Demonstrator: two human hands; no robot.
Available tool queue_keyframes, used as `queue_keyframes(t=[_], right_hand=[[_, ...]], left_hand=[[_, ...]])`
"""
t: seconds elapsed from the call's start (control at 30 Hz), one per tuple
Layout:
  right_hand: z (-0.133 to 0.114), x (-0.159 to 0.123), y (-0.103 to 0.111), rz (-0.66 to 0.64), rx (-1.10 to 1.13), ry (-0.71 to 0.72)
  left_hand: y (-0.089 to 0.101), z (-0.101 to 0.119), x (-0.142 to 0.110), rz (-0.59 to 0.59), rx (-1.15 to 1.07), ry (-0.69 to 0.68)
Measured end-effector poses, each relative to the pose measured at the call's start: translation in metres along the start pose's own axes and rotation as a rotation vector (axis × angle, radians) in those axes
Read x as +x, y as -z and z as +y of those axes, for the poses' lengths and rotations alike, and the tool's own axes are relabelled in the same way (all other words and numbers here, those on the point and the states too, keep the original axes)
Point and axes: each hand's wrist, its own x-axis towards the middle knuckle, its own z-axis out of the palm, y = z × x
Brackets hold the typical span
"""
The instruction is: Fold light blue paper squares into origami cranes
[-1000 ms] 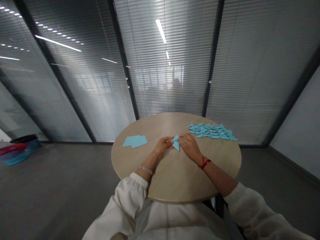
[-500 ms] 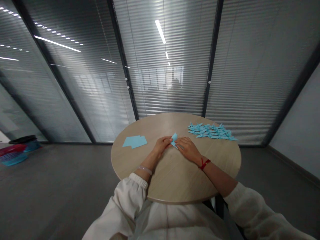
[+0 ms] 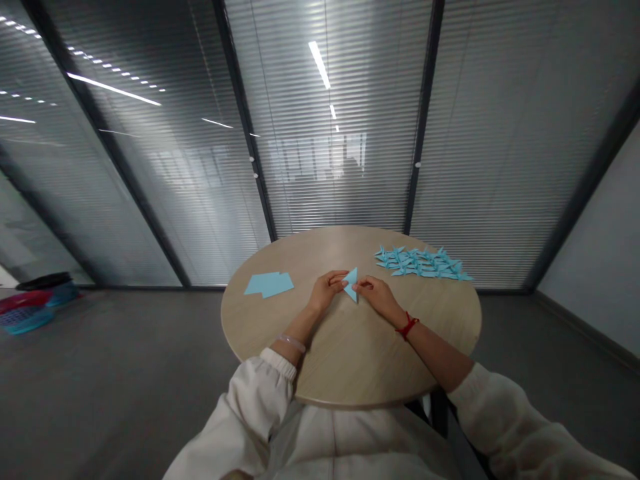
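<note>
A small light-blue folded paper triangle [image 3: 353, 283] is held just above the round wooden table [image 3: 350, 360], near its middle. My left hand [image 3: 326, 291] pinches the paper's left edge with curled fingers. My right hand [image 3: 375, 293] pinches its right edge, thumb and fingertips together. A thin pale bracelet is on my left wrist and a red cord on my right wrist.
A loose stack of flat light-blue paper sheets [image 3: 269, 283] lies on the table's left. Several folded light-blue paper figures [image 3: 423, 262] lie in a cluster at the back right. Glass walls with blinds stand behind the table. Coloured baskets [image 3: 30, 310] sit on the floor far left.
The paper was flattened into a narrower shape between my hands half a second ago; now it shows again as a flat triangle. Both hands stayed at the table's middle.
</note>
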Motion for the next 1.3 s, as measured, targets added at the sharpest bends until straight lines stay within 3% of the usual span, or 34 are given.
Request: queue_keyframes(t=[0.23,0.47,0.6,0.77,0.9,1.17,1.3], right_hand=[[-0.001,0.002,0.001,-0.023,0.179,-0.069],[-0.002,0.003,0.001,0.015,0.284,-0.090],[-0.004,0.002,0.002,0.002,0.284,-0.058],[-0.005,0.001,0.003,-0.062,0.251,-0.013],[-0.005,0.001,0.004,-0.043,0.146,0.013],[-0.011,0.000,0.009,-0.006,0.072,0.026],[-0.011,0.000,0.008,-0.049,0.109,0.018]], left_hand=[[-0.004,0.002,-0.001,-0.070,-0.003,-0.025],[-0.001,-0.002,0.001,-0.044,0.118,-0.007],[0.003,-0.003,0.002,0.014,0.253,0.028],[0.005,-0.002,0.002,0.017,0.258,0.068],[0.005,-0.003,0.002,0.014,0.269,0.069],[0.001,-0.002,0.000,-0.001,0.269,-0.079],[0.003,-0.005,0.001,0.004,0.297,-0.088]])
